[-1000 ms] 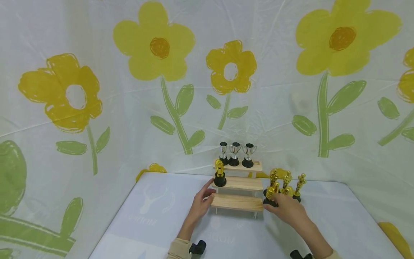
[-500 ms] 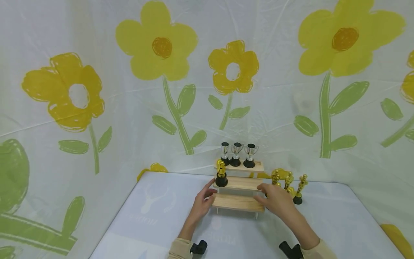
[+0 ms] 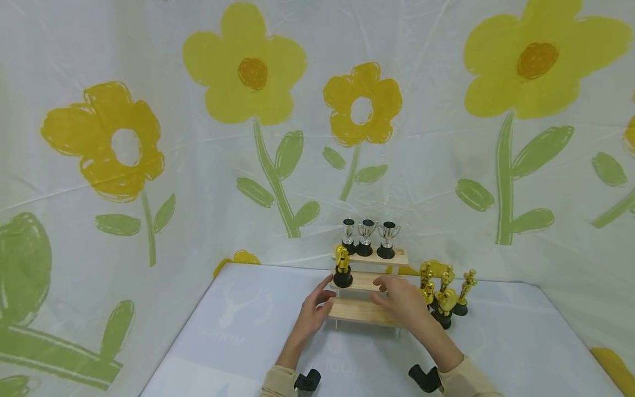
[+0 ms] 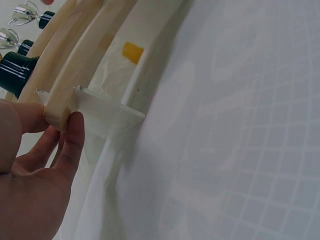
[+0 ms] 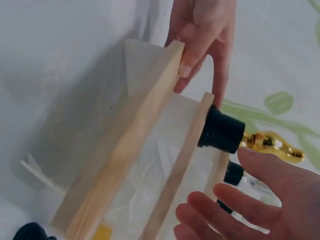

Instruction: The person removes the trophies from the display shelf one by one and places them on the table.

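My left forearm extends from the bottom of the head view and leans inward. At its end, my left grip is set in a pinch, the left thumb on one side and the left fingers bent in opposite it. My right forearm slants more steeply inward, which puts my right grip near the left one and slightly higher in the head view, its back turned up. The right fingers are loosely spread and softly bent, the right thumb held well apart from them.
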Demonstrator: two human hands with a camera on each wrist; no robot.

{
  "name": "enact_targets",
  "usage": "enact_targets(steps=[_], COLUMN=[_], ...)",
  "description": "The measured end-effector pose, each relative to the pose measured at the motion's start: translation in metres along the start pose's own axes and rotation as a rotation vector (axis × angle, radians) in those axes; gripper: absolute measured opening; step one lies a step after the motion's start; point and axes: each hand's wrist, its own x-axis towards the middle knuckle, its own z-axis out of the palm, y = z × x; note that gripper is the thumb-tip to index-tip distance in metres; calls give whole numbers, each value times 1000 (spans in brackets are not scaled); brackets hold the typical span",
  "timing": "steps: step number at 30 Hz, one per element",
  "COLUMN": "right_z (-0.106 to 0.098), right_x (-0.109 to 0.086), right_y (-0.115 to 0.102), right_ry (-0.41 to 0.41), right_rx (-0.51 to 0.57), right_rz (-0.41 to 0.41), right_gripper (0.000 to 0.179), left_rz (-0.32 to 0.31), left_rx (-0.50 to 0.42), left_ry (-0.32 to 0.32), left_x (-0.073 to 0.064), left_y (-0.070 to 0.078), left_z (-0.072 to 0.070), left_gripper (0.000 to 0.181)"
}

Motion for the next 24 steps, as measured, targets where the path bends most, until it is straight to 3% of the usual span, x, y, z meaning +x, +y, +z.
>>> enact_targets(steps=[7,13,24], right_z=[19,28,51], right_x=[11,20,45], right_y=[-13,-23,-26], right_ry=[56,112,216], right_rx=[63,128,221], right_rz=[-35,-56,-58], right_gripper=[32,43,50], left_rz=[1,-1,22], left_rx=[-9,-7,-17], left_ry=[-5,-12,-21], left_x=[1,0,-1], left_y=[-1,0,1], left_z=[-1,-2,-2], left_gripper=[59,59,60])
